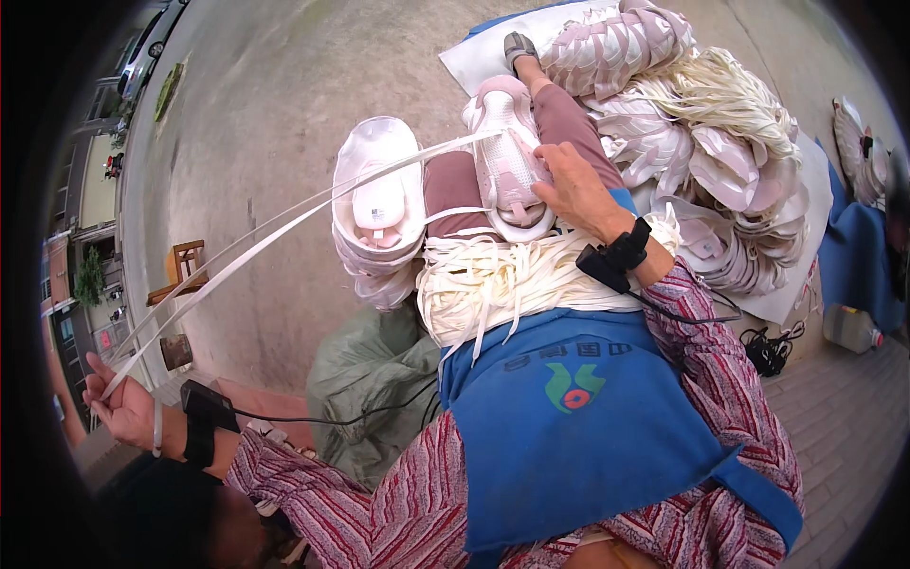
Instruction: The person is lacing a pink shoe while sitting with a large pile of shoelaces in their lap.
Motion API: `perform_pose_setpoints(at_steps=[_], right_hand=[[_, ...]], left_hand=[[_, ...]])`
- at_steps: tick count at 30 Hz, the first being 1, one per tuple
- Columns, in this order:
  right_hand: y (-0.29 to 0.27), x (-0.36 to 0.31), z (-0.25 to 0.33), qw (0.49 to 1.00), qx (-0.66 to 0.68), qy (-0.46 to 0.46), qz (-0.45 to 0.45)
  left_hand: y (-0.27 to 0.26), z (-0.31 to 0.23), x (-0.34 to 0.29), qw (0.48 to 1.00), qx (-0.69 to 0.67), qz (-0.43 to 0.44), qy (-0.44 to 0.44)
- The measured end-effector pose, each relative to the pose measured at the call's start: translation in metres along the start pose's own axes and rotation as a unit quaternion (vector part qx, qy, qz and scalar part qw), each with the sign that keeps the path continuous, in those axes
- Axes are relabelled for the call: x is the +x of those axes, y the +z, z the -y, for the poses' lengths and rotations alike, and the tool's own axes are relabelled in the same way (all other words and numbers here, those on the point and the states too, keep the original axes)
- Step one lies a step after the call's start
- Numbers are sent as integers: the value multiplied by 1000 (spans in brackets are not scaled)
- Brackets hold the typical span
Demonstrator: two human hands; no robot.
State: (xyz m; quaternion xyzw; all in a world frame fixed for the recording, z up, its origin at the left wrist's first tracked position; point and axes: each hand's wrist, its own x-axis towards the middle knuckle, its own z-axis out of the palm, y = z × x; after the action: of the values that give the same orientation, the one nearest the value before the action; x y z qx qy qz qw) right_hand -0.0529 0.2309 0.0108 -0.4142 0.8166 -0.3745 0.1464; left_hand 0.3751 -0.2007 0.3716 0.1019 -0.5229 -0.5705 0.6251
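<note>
Blue apron (578,417) covers the lap | laces (493,280) bundled across the knees | right hand (573,185) grips pink shoe (507,156) on the knee | left hand (118,408) clenched on lace (284,213), pulled taut from shoe

Matt woven white laces (284,223), smooth pale-pink synthetic shoe (507,156), rough concrete ground (275,85).
</note>
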Motion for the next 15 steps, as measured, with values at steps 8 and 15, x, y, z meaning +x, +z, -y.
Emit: perform_pose_setpoints(at_steps=[8, 15], right_hand=[[-44, 14, 43, 980, 100, -55, -160], [-79, 5, 108, 960, 167, -164, -155]], left_hand=[[145, 153, -140, 988, 95, 113, -42], [259, 242, -283, 887, 157, 332, -279]])
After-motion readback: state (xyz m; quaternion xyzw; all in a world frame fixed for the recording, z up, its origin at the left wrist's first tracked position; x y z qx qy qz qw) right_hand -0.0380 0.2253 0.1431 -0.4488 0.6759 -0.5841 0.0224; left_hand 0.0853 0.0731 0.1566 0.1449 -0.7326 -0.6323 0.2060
